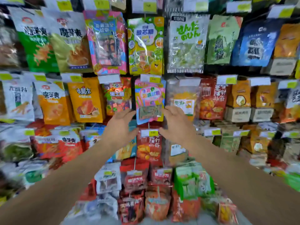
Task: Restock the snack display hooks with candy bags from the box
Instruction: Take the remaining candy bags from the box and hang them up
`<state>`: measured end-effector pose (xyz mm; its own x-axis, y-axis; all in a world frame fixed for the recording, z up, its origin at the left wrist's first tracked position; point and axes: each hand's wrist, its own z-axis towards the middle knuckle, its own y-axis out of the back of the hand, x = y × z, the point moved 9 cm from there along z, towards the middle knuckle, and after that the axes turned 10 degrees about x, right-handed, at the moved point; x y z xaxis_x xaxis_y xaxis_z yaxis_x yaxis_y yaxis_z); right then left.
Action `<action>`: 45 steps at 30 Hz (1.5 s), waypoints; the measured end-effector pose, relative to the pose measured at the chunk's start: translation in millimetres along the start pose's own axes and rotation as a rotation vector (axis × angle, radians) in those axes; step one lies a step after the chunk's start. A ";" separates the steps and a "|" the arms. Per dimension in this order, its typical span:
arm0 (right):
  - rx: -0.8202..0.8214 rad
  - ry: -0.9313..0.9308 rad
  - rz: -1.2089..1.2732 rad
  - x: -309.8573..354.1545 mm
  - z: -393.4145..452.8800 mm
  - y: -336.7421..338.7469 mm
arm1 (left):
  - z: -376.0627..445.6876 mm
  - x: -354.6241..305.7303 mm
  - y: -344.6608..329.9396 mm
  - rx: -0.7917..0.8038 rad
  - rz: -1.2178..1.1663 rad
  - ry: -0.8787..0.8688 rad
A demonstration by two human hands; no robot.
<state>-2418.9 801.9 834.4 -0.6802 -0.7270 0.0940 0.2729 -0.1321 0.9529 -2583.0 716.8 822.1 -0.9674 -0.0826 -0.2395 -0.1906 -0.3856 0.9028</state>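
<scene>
Neither hand is actually gripping anything right now. Both are open, fingers spread and relaxed, palms turned in toward each other. The left hand (121,125) sits just left of frame centre and the right hand (174,124) just right of it, with the pink candy bag (150,99) hanging in the gap between them, a bit above.

So the bag sits up and forward from both hands, middle of the frame, on its hook under a price tag (151,78). Its long axis runs vertical, top at the hook and bottom edge dangling roughly level with the fingertips. The right hand's fingers look like they're touching or nearly touching the bag's lower right edge; the left hand's fingers stop just shy of the lower left edge. With the blur it's hard to call actual contact on either side.

Distance-wise it's pretty much a tie, maybe a slight edge to the right hand. Best guess is the person is either squaring up a bag on its hook or about to, so the next move probably comes from both sides at once, closing inward on the bag's lower half.

No box anywhere in view. A red bag (149,146) hangs directly below the pink one, between the wrists.
</scene>
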 end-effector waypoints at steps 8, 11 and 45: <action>0.262 0.155 0.143 144.9 -98.6 -150.4 | -189.5 100.3 -58.8 0.190 -0.035 0.266; 0.353 0.194 0.142 193.9 -133.5 -198.8 | -255.8 126.0 -70.4 0.204 -0.087 0.336; 1.154 0.075 0.257 543.3 -117.5 -586.4 | -520.1 549.1 -170.6 0.615 -0.360 1.015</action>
<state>-2868.5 405.2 292.8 -0.6430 -0.6861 0.3401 -0.4058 0.6819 0.6085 -2994.8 259.3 350.7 -0.3296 -0.8408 -0.4294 -0.7302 -0.0614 0.6805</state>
